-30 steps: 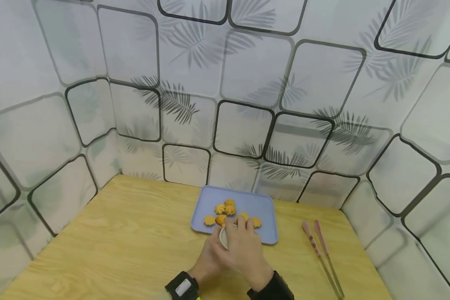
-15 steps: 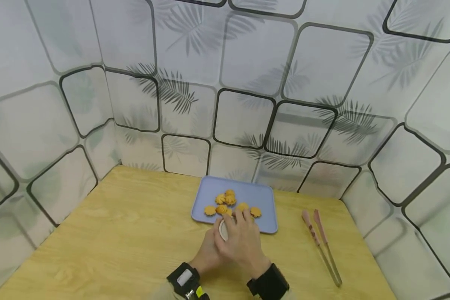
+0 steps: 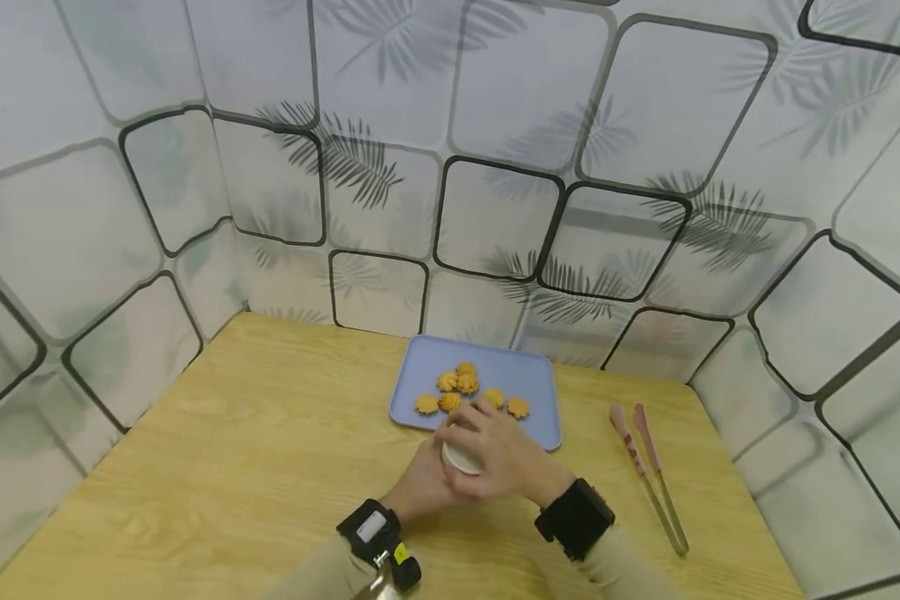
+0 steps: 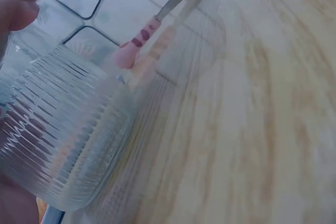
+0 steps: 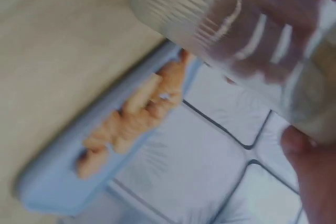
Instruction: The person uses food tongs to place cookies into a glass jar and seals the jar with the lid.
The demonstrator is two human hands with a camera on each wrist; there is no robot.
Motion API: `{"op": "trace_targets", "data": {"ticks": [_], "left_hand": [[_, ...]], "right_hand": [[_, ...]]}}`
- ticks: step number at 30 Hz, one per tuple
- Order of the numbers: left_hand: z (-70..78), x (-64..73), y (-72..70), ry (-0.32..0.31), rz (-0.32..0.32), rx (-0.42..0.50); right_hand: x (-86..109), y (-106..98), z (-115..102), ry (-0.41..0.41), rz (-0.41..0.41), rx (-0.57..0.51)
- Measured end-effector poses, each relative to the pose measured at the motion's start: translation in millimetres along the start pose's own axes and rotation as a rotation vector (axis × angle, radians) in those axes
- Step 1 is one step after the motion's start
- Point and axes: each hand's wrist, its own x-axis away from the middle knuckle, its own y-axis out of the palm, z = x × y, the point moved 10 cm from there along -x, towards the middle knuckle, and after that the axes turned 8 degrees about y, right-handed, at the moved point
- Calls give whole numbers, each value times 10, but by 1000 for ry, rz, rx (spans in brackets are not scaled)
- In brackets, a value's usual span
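Note:
A ribbed clear glass jar [image 4: 73,124] with a white lid [image 3: 461,460] is held just in front of a blue tray [image 3: 412,367]. My left hand [image 3: 422,482] wraps around the jar's side, and the jar hides part of that hand in the right wrist view. Over the lid, my right hand [image 3: 506,450] grips the rim with curled fingers and thumb. Several golden cookies [image 3: 467,382] lie on the tray beyond both hands. Nothing is visible inside the glass.
Pink-handled tongs [image 3: 648,475] lie on the wooden table [image 3: 270,433] at the right. A patterned curtain [image 3: 375,287] stands along the table's back edge and both sides.
My right hand has turned counterclockwise on the lid, its wrist swinging out to the right. The left hand still holds the jar. The whole scene sits higher in the head view.

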Motion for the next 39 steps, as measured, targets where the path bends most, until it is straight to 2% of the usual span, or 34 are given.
{"op": "trace_targets", "data": {"ticks": [1,4,9,13,17,19,21,24,26,28,30,33,37,39], "left_hand": [[-30,0,24,-28,-11,86],[-56,1,34,-62,-15,138],[-80,3,-51,-95,25,-56],[-97,2,-69,-113,30,-72],[-72,-8,-32,-103,14,-56],[17,-20,-23,-116,10,-43],[91,-26,-18,-123,8,17],[217,-29,-37,-121,2,13],[222,-32,-45,-100,-9,2],[228,-32,-55,-86,-21,-52],[200,-20,-55,-91,-28,-47],[75,8,-62,-102,-29,-53],[-89,25,-75,-113,-22,-68],[-109,15,-87,-109,-20,-60]], "right_hand": [[-3,-9,-7,-12,-33,-12],[-18,-49,-9,-2,-129,-56],[-16,-85,60,114,-294,-99],[-27,-188,121,242,-338,9],[-28,-309,214,463,-338,185],[-40,-285,216,536,-356,230],[-65,-215,195,572,-377,237],[-101,-116,134,562,-396,195],[-109,-95,111,554,-404,155],[-112,-79,92,538,-421,121],[-109,-57,68,522,-448,102],[-119,-47,14,482,-462,90],[-159,-138,-68,399,-416,109],[-165,-214,-67,374,-383,107]]}}
